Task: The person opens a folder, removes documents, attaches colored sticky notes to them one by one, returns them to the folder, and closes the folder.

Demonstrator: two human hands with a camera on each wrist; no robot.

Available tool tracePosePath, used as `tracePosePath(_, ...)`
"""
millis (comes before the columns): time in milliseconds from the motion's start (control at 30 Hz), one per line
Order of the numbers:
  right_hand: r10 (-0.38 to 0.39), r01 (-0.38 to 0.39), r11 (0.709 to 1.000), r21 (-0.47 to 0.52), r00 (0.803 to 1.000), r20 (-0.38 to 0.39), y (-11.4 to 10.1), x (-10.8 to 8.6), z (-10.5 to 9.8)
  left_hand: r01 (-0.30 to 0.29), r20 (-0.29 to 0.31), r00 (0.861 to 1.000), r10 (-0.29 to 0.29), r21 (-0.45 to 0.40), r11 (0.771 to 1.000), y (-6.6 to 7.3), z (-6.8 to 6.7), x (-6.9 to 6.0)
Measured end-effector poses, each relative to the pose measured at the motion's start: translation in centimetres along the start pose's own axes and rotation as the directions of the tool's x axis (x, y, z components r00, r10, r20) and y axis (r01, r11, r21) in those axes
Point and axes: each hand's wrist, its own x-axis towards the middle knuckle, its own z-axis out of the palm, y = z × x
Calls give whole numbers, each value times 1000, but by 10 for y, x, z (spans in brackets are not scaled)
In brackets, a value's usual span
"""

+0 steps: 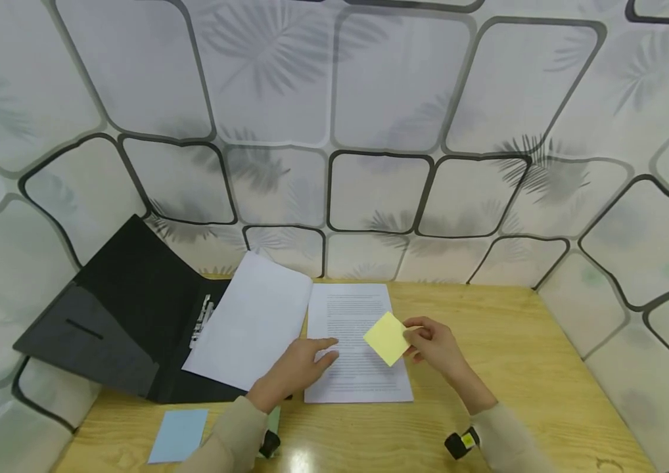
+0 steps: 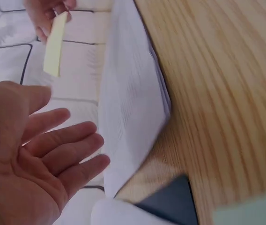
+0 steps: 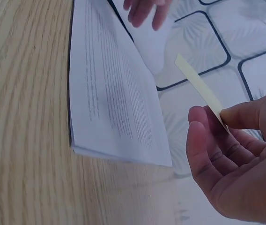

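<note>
Centrally, a small yellow note [image 1: 385, 337] is held above the right part of a printed page [image 1: 359, 384], turned so that it looks like a diamond from the head camera. The person's right hand [image 1: 434, 346] pinches its nearest corner between thumb and fingers. Across from it, the left hand [image 1: 299, 365] reaches over the page's left side, fingers loosely extended and apart, thumb separate, gripping nothing; whether a fingertip touches the paper is hard to tell.

Just left of the printed page, a blank white sheet [image 1: 254, 322] is folded back over an open black folder [image 1: 127, 295], beside a metal clip [image 1: 201, 322]. Nearer the person, a pale blue paper square [image 1: 178, 436] lies at the left, and a green piece [image 1: 274, 419] shows partly behind the left wrist. Everything sits on a wood-grain table [image 1: 488, 309], with patterned fabric [image 1: 382, 85] rising behind.
</note>
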Motion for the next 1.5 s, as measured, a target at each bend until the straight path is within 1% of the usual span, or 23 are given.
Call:
tracePosePath(33,-15,15,1000,-5,1000,21,-1,1,5,13,-15,1000,-14,-64,998,2,1,2)
tracePosePath(100,-46,47,999,-18,997,67,-4,2,13,29,-50,998,-38,-155,987,7,2,5)
tracePosePath(200,-97,104,994,-45,986,133,-8,3,23,33,-99,993,-57,-229,973,11,4,9)
tracePosePath(267,-121,133,989,-60,978,171,-10,3,28,42,-104,992,-73,-277,960,13,5,10)
tracePosePath(300,-134,150,986,-70,973,189,-10,3,31,51,-97,992,-86,-316,947,13,6,10)
tracePosePath(333,-145,164,983,-77,968,205,-11,4,33,59,-86,992,-97,-365,929,12,6,11)
tracePosePath(400,-162,189,977,-96,959,234,-12,4,37,93,-51,990,-133,-472,877,11,8,11)
tracePosePath(467,-177,210,972,-107,950,255,-13,4,40,113,-33,987,-157,-548,829,9,10,11)
tracePosePath(533,-192,229,966,-122,946,260,-14,4,44,132,-21,983,-182,-609,782,7,10,11)
tracePosePath(600,-208,252,952,-171,948,241,-15,2,49,160,-17,975,-222,-641,751,6,11,10)
tracePosePath(667,-244,298,923,-243,942,230,-16,-1,54,189,-9,965,-263,-671,717,5,10,8)
tracePosePath(700,-268,328,898,-294,937,226,-16,-2,56,204,-5,959,-285,-686,699,5,10,8)
tracePosePath(733,-292,357,868,-344,929,227,-17,-4,59,217,-2,952,-305,-698,682,5,9,7)
tracePosePath(800,-335,413,795,-444,909,248,-18,-6,64,237,4,941,-338,-720,652,5,9,5)
tracePosePath(833,-350,438,760,-480,898,266,-18,-6,66,240,4,938,-346,-727,643,6,8,4)
tracePosePath(900,-365,466,706,-534,885,289,-19,-7,69,247,5,933,-360,-736,630,7,7,3)
tracePosePath(967,-363,475,675,-565,880,306,-20,-7,72,251,7,930,-367,-741,623,7,7,1)
tracePosePath(1033,-362,482,660,-576,876,318,-20,-7,73,254,7,928,-373,-743,619,8,7,1)
tracePosePath(1133,-358,488,655,-577,873,332,-21,-7,73,254,5,926,-376,-745,616,6,7,1)
tracePosePath(1233,-344,484,669,-564,874,342,-23,-7,72,246,-3,928,-373,-746,618,3,8,0)
tracePosePath(1300,-330,473,681,-559,880,342,-25,-8,72,239,-8,929,-369,-750,617,2,8,0)
tracePosePath(1367,-325,470,684,-558,881,344,-26,-8,71,238,-6,929,-370,-756,610,1,9,-1)
tracePosePath(1500,-327,481,665,-572,875,356,-25,-7,71,236,0,930,-367,-766,597,1,9,-1)
